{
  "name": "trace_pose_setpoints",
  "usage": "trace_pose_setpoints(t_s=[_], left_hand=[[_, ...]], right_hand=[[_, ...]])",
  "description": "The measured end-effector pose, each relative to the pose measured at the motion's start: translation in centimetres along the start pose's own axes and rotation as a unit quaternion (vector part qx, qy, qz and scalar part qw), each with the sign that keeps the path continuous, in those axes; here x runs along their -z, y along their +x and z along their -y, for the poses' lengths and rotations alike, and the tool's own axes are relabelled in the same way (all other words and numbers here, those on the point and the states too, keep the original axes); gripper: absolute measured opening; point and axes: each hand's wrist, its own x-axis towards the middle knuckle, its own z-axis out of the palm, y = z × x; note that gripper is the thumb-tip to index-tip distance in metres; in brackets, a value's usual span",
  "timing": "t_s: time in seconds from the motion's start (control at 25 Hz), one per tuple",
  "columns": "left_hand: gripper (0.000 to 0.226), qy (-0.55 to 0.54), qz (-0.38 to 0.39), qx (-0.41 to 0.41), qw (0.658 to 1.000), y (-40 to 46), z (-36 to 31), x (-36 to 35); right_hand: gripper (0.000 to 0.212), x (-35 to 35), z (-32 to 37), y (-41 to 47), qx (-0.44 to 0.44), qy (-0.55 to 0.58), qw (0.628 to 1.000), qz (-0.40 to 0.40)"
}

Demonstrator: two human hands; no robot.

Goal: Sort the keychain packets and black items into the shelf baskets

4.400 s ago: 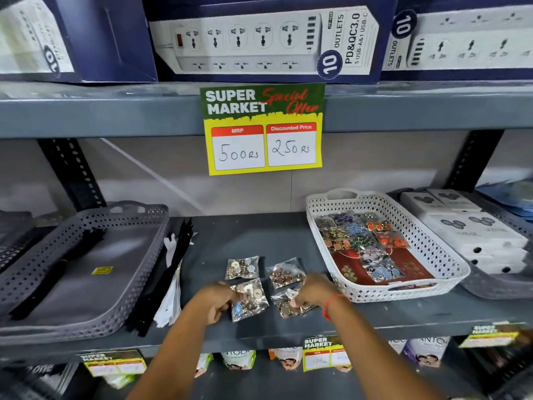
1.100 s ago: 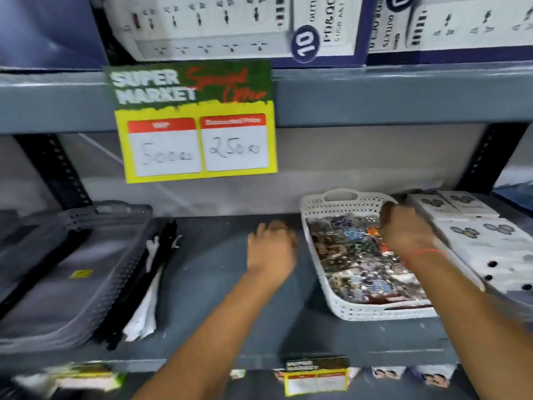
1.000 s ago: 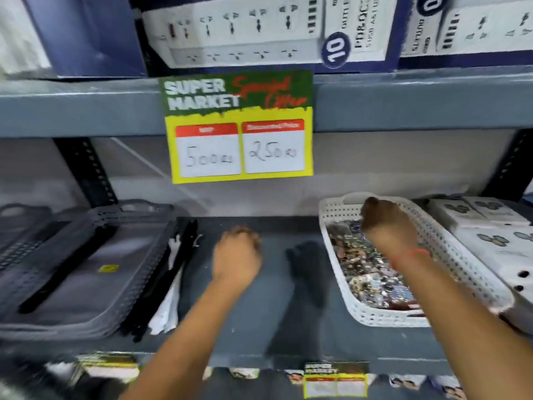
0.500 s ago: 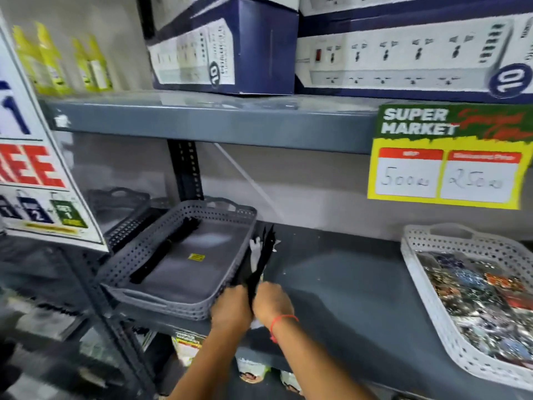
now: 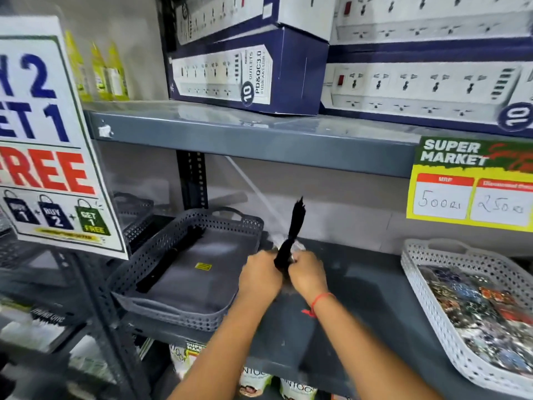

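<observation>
1. Black items (image 5: 292, 236), a bundle of thin long pieces, stand almost upright above the grey shelf (image 5: 360, 287), gripped at the lower end between both hands.
2. The left hand (image 5: 261, 277) is closed around the bottom of the bundle from the left side, fingers curled tight on it.
3. The right hand (image 5: 307, 274) is closed on the same bundle from the right side, touching the left hand; a red thread (image 5: 321, 300) goes around its wrist.
4. Some clear or white wrapping (image 5: 297, 246) shows just behind the hands, but it is blurred and I cannot tell what it is.
5. The grey basket (image 5: 173, 311) sits just left of the hands on the shelf; one long black piece (image 5: 170, 259) lies inside along its left wall, and a small yellow sticker (image 5: 203, 266) is on its floor.
6. The white basket (image 5: 427, 307) is at the right end of the same shelf, well apart from the hands, filled with keychain packets (image 5: 478, 310).
7. A yellow price tag (image 5: 470, 194) hangs from the upper shelf edge above the white basket.
</observation>
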Motion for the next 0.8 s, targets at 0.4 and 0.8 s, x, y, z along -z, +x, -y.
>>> trace_pose_setpoints(t_s=[0.4,0.8], left_hand=[[0.02,-0.24,-0.041,0.17,0.955,3.5,9.1,7.4],[0.038,0.126,0.118,0.206,0.963,4.3,12.9,7.2]], right_hand=[[0.031,-7.8,8.2,0.2,0.107,-0.136,0.984,0.041],[0.038,-11.7,7.8,-0.8,0.109,-0.25,0.954,0.127]])
